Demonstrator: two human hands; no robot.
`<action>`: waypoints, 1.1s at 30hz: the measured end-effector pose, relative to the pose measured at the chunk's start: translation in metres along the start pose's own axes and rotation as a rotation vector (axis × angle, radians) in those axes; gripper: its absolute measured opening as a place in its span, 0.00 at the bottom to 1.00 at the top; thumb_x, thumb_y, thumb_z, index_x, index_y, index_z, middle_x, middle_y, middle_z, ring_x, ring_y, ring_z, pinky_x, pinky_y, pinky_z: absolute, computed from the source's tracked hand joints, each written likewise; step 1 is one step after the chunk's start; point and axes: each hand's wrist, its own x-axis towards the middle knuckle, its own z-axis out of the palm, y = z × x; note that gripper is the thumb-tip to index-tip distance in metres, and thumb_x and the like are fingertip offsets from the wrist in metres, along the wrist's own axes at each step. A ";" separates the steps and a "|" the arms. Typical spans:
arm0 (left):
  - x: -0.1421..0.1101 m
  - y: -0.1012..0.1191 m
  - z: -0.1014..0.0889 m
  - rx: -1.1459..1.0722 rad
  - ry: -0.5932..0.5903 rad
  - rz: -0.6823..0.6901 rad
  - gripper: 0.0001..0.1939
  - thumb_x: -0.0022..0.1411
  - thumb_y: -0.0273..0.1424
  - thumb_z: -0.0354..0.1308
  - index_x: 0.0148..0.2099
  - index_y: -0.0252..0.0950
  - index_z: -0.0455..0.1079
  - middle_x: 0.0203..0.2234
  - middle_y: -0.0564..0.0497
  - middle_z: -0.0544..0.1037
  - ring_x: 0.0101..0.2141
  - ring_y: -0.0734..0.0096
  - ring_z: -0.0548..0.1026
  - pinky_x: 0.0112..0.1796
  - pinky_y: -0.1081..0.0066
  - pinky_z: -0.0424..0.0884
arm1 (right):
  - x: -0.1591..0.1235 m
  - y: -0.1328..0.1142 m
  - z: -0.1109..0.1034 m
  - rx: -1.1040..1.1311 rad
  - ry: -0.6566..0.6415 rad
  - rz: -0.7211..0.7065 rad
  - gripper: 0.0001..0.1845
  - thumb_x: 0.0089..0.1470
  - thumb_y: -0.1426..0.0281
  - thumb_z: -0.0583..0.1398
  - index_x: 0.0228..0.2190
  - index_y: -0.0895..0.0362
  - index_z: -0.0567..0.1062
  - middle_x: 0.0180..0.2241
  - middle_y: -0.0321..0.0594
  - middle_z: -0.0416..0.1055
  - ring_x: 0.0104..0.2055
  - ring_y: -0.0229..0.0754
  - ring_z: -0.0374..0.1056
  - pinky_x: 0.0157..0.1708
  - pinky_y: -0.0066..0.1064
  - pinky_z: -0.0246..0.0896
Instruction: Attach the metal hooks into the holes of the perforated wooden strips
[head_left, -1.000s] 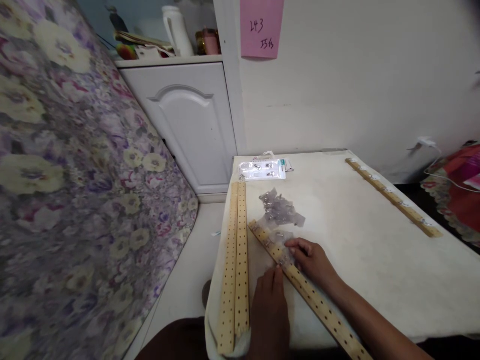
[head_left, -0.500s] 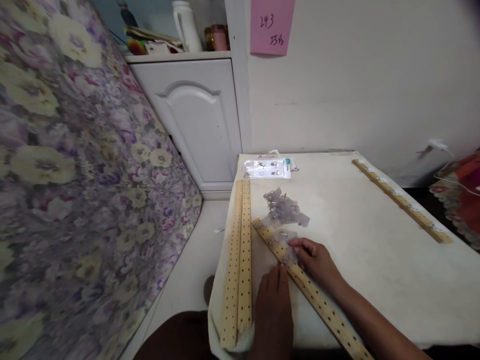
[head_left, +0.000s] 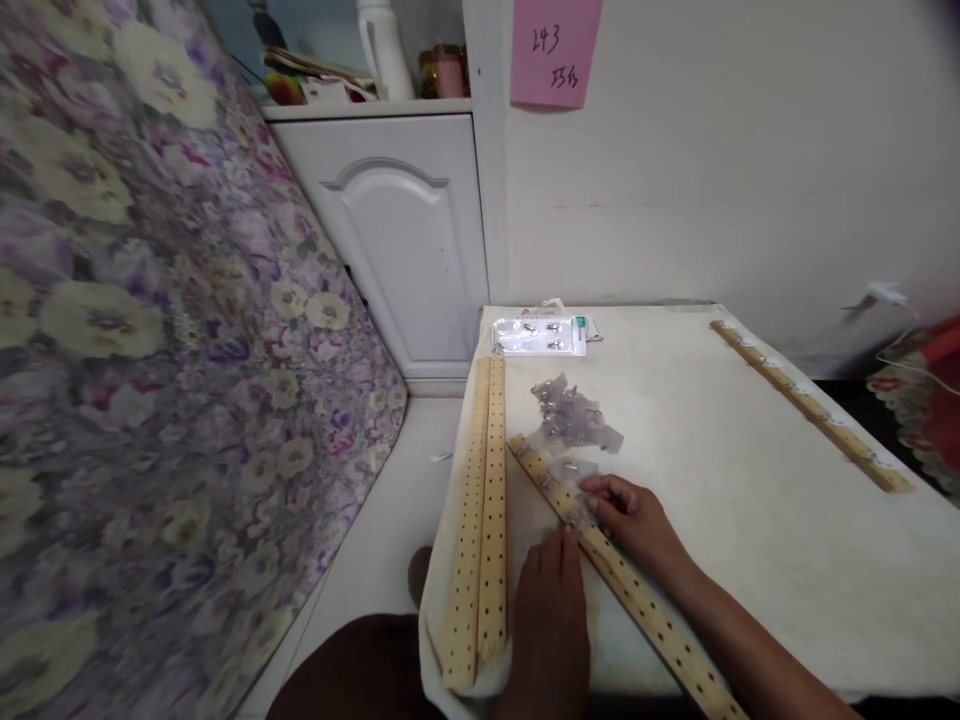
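Observation:
A light wooden strip with rows of holes (head_left: 654, 610) lies slantwise before me. Metal hooks on clear plastic squares sit along its far end. My right hand (head_left: 628, 512) is closed in a pinch on a clear plastic hook (head_left: 581, 512) against the strip's top face; the fingers partly cover it. From the near left, my left hand (head_left: 553, 585) presses its fingertips together on the strip's edge, with the thumb out of sight. Just beyond the strip's far end lies a heap of clear-backed metal hooks (head_left: 570, 418).
Two more perforated strips (head_left: 493, 530) lie side by side along the table's left edge. A strip fitted with hooks (head_left: 814, 405) runs along the right edge. Blister packs (head_left: 540, 338) rest at the back. A floral curtain (head_left: 172, 350) hangs to the left of the white-covered table (head_left: 697, 420).
The whole view has shifted slightly. Both hands keep nearly the same place on the strip, and the hooks show no clear movement.

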 end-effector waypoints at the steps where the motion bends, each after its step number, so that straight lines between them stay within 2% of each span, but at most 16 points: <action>1: 0.000 0.000 0.000 0.006 0.008 0.003 0.25 0.55 0.13 0.42 0.56 0.26 0.60 0.43 0.38 0.73 0.41 0.59 0.72 0.38 0.58 0.75 | 0.000 0.000 0.000 0.003 0.003 0.001 0.14 0.49 0.65 0.59 0.38 0.58 0.74 0.25 0.32 0.67 0.21 0.33 0.60 0.22 0.26 0.56; 13: 0.001 0.001 -0.005 0.024 0.031 0.002 0.26 0.56 0.13 0.40 0.56 0.30 0.60 0.43 0.41 0.73 0.41 0.61 0.72 0.37 0.60 0.75 | 0.000 -0.004 0.001 0.014 0.014 0.015 0.15 0.47 0.63 0.59 0.36 0.58 0.75 0.24 0.34 0.69 0.20 0.34 0.60 0.21 0.26 0.57; 20: 0.004 0.003 -0.009 0.067 0.038 0.024 0.25 0.54 0.12 0.42 0.54 0.26 0.61 0.42 0.40 0.73 0.40 0.61 0.72 0.37 0.61 0.75 | -0.001 -0.006 0.002 -0.006 0.015 0.002 0.15 0.48 0.65 0.59 0.37 0.57 0.76 0.25 0.35 0.71 0.21 0.35 0.62 0.22 0.27 0.57; 27: 0.004 0.004 -0.011 0.077 0.023 0.018 0.26 0.53 0.12 0.45 0.54 0.28 0.61 0.44 0.40 0.72 0.41 0.61 0.72 0.38 0.60 0.75 | -0.004 -0.011 0.001 -0.102 0.023 -0.079 0.14 0.49 0.63 0.58 0.37 0.57 0.75 0.27 0.36 0.70 0.29 0.39 0.65 0.29 0.29 0.60; 33: 0.005 0.005 -0.012 0.064 -0.014 0.024 0.26 0.52 0.11 0.47 0.55 0.26 0.61 0.43 0.39 0.72 0.40 0.60 0.73 0.39 0.60 0.75 | -0.001 -0.005 0.002 -0.150 0.036 -0.058 0.15 0.45 0.63 0.62 0.36 0.55 0.74 0.26 0.34 0.69 0.28 0.39 0.65 0.29 0.29 0.60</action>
